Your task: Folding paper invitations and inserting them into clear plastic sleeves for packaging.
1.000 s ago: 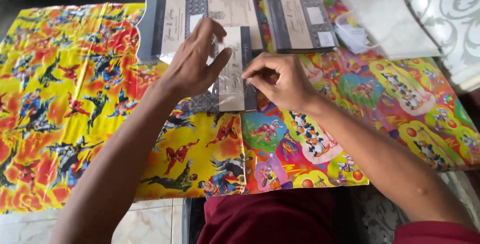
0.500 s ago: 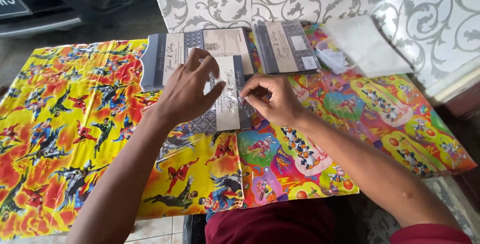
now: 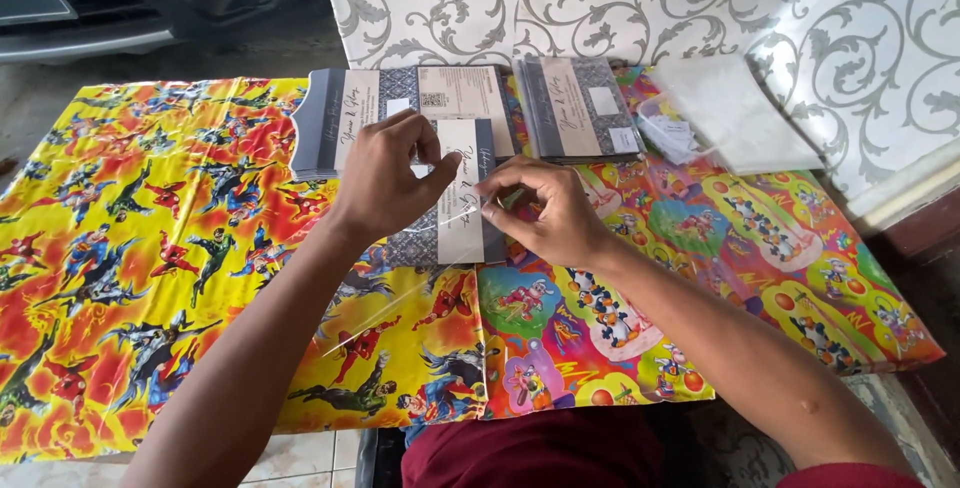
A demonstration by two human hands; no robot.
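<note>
A grey patterned card with a cream panel lies in the middle of the table, partly inside a clear plastic sleeve that trails toward me. My left hand rests on the card's left side, its thumb pressing the cream panel. At the card's right edge, my right hand pinches the sleeve's edge between thumb and fingers.
Two stacks of similar cards lie at the table's far side. A small clear tub and a pile of clear sleeves sit at the back right. Bright cartoon-printed paper covers the table. A patterned wall stands behind.
The camera has tilted up, so the table sits lower in view. Both hands stay on the card; my right hand has shifted slightly along its right edge.
</note>
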